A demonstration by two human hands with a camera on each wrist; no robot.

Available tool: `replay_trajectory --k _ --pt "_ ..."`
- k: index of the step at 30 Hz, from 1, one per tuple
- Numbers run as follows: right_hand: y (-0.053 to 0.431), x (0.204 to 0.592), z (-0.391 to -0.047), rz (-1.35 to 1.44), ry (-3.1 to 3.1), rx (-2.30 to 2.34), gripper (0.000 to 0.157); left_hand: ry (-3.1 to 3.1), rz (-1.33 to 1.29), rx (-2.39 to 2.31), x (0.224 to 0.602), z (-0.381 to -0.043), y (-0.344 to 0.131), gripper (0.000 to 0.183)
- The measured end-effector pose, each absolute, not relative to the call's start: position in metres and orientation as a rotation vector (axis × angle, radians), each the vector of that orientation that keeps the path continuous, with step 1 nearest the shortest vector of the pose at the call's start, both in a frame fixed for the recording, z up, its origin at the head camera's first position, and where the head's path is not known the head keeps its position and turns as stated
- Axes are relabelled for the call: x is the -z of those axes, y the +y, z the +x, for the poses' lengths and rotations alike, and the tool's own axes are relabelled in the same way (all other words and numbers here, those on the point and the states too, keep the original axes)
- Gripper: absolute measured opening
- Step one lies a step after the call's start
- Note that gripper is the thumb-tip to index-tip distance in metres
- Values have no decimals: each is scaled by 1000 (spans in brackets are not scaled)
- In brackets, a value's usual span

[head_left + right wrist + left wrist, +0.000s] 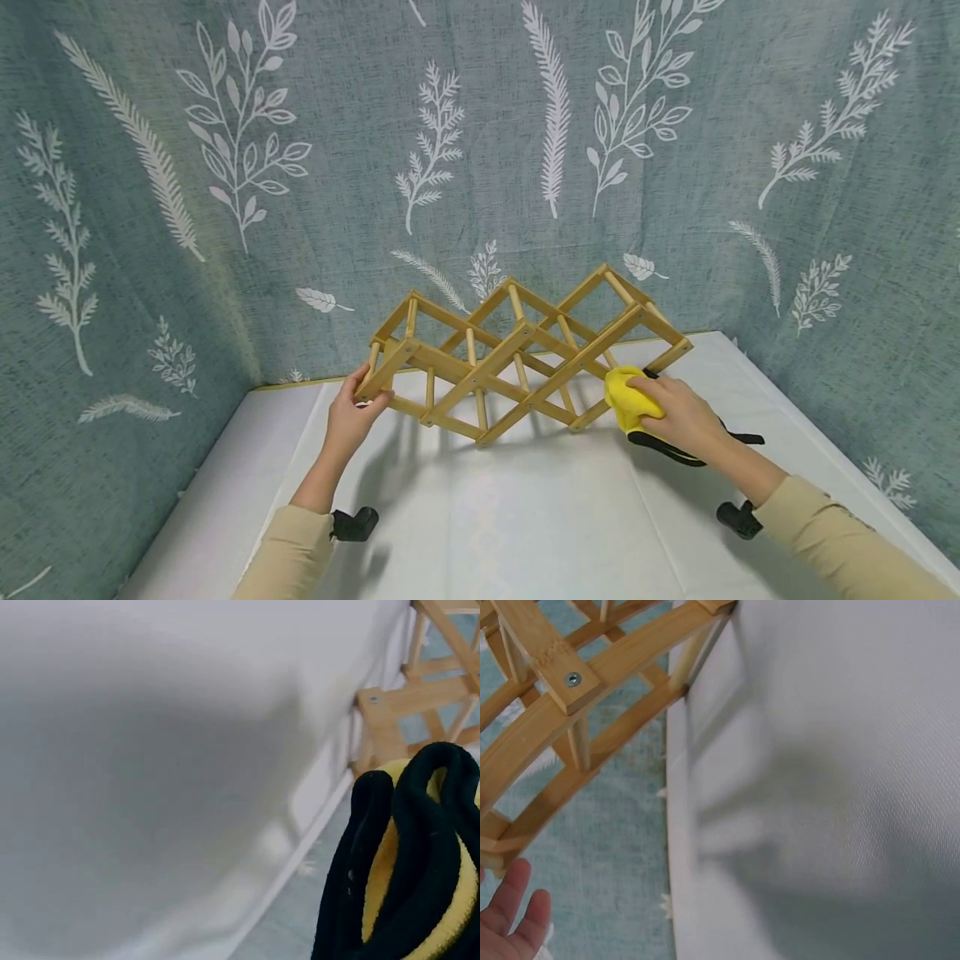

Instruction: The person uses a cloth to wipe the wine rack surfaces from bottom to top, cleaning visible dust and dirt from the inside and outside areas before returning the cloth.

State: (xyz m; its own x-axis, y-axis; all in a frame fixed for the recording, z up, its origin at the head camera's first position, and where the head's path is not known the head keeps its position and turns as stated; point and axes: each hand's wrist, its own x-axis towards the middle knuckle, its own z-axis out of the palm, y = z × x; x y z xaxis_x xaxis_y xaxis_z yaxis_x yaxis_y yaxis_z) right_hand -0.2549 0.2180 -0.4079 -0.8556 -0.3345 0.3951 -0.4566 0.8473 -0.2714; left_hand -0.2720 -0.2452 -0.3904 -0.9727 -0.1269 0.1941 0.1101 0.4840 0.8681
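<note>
Holding one rack [531, 401], left hand [352, 421]; one cloth [628, 398], right hand [681, 417].

The head view looks forward and down from the 6 o'clock side of the desk [540, 517], far enough back to fit the whole wooden rack [476, 379], both grips and the curtain [480, 167]. The left wrist view is close and turned sideways, the desk edge running nearly 12 to 6, with the rack near at 10 o'clock. The right wrist view is tilted, very near the yellow cloth [628, 396] at 4 o'clock, the rack farther off at 2. Head and right wrist views share cloth and rack.
</note>
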Motion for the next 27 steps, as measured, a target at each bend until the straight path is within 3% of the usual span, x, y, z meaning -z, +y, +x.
replay_trajectory --k 13,27 --pt "188 380 -260 747 -2517 -659 48 -2522 0 1464 394 -271 -251 66" --pt "257 360 -244 354 -2356 -723 48 -2528 7 1445 392 -275 -248 69"
